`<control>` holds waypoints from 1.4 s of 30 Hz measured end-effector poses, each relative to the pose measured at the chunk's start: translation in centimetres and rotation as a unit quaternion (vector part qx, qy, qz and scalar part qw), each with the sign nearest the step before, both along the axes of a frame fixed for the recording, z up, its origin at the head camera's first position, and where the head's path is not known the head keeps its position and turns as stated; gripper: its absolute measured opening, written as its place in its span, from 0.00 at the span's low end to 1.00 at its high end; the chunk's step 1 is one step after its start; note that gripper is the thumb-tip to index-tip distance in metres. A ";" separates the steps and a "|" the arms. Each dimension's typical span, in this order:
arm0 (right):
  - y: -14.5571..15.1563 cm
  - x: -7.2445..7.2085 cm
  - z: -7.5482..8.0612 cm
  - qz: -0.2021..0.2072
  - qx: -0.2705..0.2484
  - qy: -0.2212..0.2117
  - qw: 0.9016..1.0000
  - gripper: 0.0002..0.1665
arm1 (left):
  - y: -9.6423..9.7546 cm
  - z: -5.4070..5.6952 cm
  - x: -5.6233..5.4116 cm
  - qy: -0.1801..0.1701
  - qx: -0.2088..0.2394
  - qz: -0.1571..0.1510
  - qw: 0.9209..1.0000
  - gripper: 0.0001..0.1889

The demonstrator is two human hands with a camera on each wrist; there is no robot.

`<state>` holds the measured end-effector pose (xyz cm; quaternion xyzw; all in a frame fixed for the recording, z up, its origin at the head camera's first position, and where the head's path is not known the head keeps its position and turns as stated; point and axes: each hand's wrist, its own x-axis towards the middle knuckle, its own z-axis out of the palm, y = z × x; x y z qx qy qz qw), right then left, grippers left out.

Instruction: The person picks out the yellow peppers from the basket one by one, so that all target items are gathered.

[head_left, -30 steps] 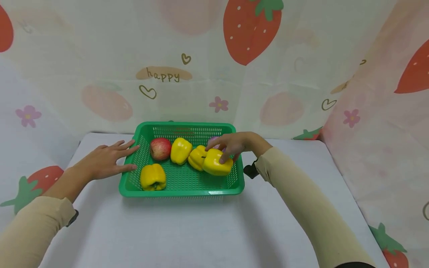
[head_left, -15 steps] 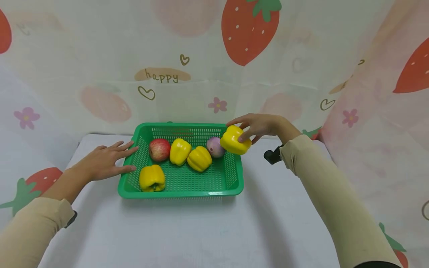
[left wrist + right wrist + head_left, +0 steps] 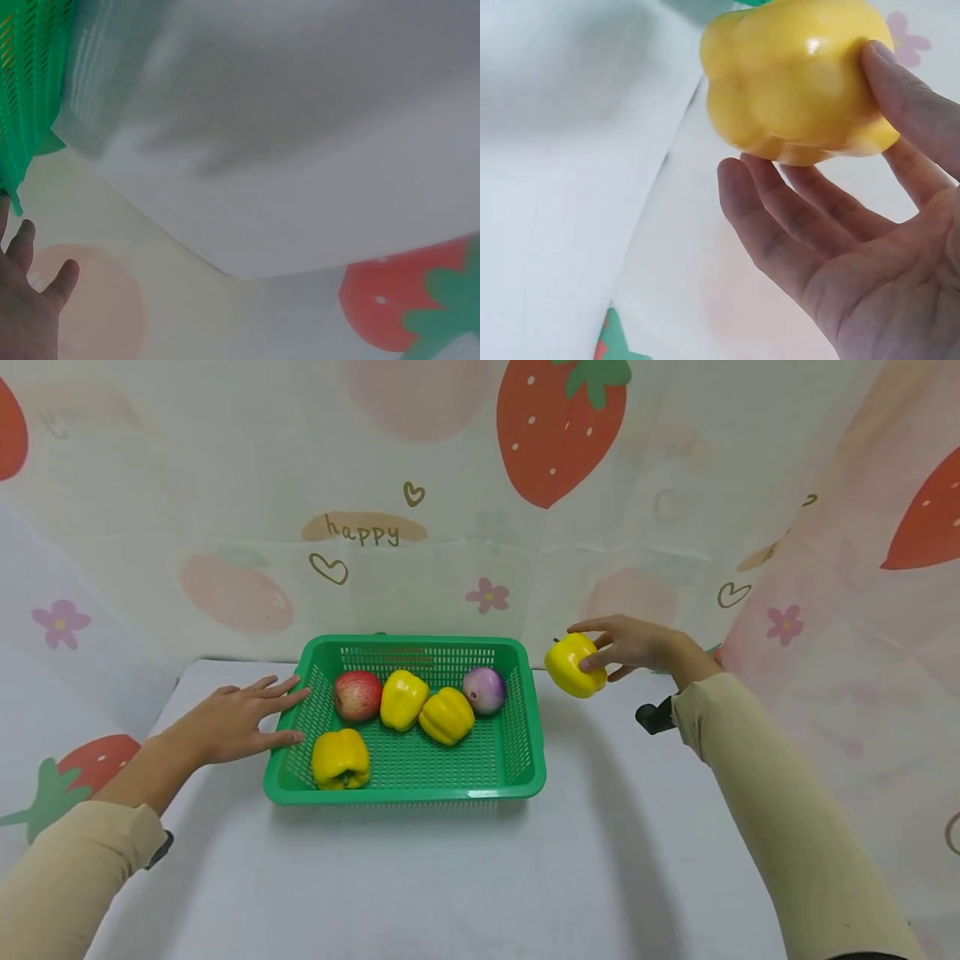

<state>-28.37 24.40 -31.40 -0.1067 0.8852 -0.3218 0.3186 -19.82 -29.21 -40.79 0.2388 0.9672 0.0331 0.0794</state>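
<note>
My right hand (image 3: 633,643) pinches a yellow bell pepper (image 3: 574,666) between thumb and fingers, in the air to the right of the green basket (image 3: 405,794). Up close in the right wrist view, the thumb presses one side of the pepper (image 3: 802,82) and the fingers curve beneath it. My left hand (image 3: 232,724) lies with spread, straight fingers at the basket's left rim. Inside the basket are a red apple (image 3: 357,696), a purple onion-like ball (image 3: 484,690) and three more yellow bell peppers, one of them (image 3: 341,759) at the front left.
The basket stands on a table with a white cloth (image 3: 465,885). Close behind it hangs a pale curtain (image 3: 450,560) printed with strawberries, and more printed cloth (image 3: 862,693) closes off the right side.
My right hand has lifted the yellow bell pepper out of the basket's right side and carried it right, past the rim. The purple ball now shows fully. My left hand has stayed put.
</note>
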 end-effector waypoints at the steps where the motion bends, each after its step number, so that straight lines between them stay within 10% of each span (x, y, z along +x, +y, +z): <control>1: 0.3 0.0 -0.2 -0.003 -0.004 0.002 1.000 0.43 | 0.0 0.0 0.0 -0.002 -0.001 0.001 1.000 0.41; 25: 3.4 0.7 -9.4 -0.089 -0.009 0.018 0.996 0.45 | 0.1 0.0 0.2 -0.007 -0.001 0.009 1.000 0.41; 42: 4.0 1.1 -12.8 -0.122 -0.006 0.002 0.992 0.46 | -0.1 -0.2 0.1 -0.008 0.005 0.012 1.000 0.41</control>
